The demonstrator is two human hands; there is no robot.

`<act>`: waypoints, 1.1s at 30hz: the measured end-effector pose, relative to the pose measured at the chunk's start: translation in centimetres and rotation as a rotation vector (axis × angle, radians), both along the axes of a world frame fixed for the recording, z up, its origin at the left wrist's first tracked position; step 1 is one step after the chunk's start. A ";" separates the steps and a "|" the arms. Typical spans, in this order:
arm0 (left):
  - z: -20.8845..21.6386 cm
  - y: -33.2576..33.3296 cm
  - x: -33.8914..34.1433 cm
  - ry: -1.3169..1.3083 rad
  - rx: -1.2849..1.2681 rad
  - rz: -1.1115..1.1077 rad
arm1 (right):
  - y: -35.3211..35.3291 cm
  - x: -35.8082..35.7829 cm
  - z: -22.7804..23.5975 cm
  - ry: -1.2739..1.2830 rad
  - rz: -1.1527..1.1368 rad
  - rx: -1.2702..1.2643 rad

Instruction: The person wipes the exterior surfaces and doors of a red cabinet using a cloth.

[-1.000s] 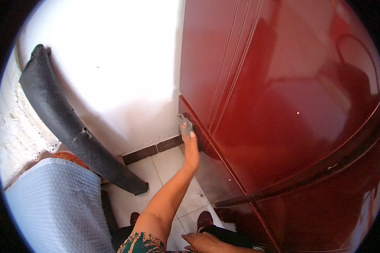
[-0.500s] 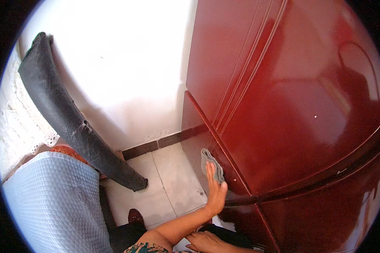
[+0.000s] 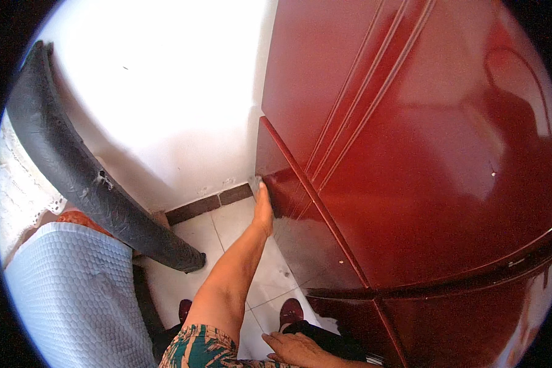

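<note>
My left arm stretches forward and down past a glossy dark-red cabinet (image 3: 423, 202). At its end my left hand (image 3: 263, 211) holds a folded grey cloth (image 3: 256, 182) against the low part of the cabinet, close to where it meets the wall. Most of the cloth is hidden behind the fingers. My right hand (image 3: 295, 350) lies with fingers stretched over my dark-trousered leg and holds nothing.
A long black padded armrest-like piece (image 3: 98, 178) slants along the left. Beside it lies a light-blue quilted cover (image 3: 73, 282) with white lace cloth (image 3: 27, 196). White wall (image 3: 165, 92), dark skirting (image 3: 193, 211) and pale floor tiles (image 3: 196, 236) are ahead; my dark-red shoes (image 3: 291, 310) stand below.
My left hand has moved forward and left with the cloth, from the cabinet's near lower panel to the wall end. The right hand stays on the leg.
</note>
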State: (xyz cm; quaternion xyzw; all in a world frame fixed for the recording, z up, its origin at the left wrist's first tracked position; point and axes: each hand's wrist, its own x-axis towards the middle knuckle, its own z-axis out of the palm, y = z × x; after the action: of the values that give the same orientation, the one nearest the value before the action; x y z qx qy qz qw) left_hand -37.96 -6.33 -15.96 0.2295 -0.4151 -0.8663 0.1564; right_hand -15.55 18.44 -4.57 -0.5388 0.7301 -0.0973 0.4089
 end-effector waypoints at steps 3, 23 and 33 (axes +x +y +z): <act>-3.6 4.5 2.2 -0.016 0.067 -0.069 | 0.2 -0.2 0.0 -0.014 -0.044 0.041; -1.7 -1.9 -0.1 -0.064 0.149 -0.148 | 0.8 -0.8 -0.2 -0.004 -0.099 0.029; -5.8 13.1 8.7 -0.212 0.517 -0.150 | 1.2 -0.4 0.1 0.104 -0.118 -0.068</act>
State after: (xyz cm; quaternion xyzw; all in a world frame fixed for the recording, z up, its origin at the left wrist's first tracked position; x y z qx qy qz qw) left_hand -29.24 6.75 -21.71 0.3197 -0.2106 -0.9237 -0.0162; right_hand -15.98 19.67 -4.49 -0.5129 0.7770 -0.1177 0.3454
